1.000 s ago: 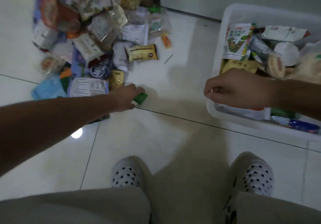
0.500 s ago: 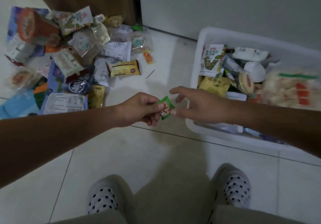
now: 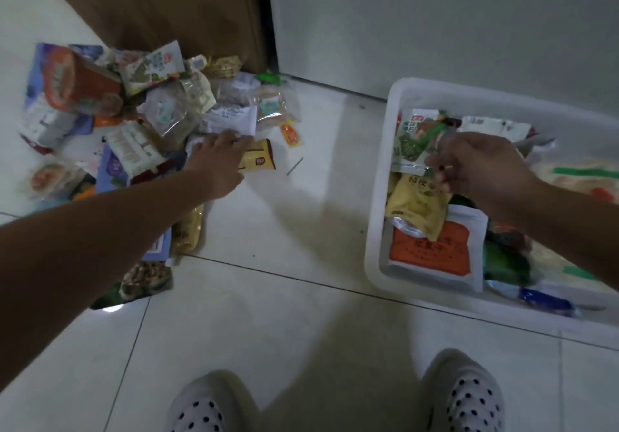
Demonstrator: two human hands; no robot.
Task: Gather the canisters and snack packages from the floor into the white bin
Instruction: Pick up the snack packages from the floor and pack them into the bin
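A heap of snack packages (image 3: 134,113) lies on the tiled floor at the left, with a red-orange cup-shaped container (image 3: 80,83) on top. My left hand (image 3: 217,160) reaches into the heap's right edge with fingers stretched out, touching a yellow-brown packet (image 3: 261,160) and holding nothing. The white bin (image 3: 375,230) stands on the right, holding several packages. My right hand (image 3: 482,167) hovers over the bin with curled fingers pinching a small green packet (image 3: 433,133), which is blurred.
A brown door (image 3: 167,13) and a grey wall (image 3: 435,29) stand behind the heap and bin. A small orange sachet (image 3: 289,135) and a thin stick (image 3: 294,166) lie on the tiles beside the heap. My two dotted slippers (image 3: 214,405) (image 3: 465,394) are at the bottom.
My left hand lifted the small green packet off the floor, passed it to my right hand and went back to the heap. My right hand carried the packet over the bin.
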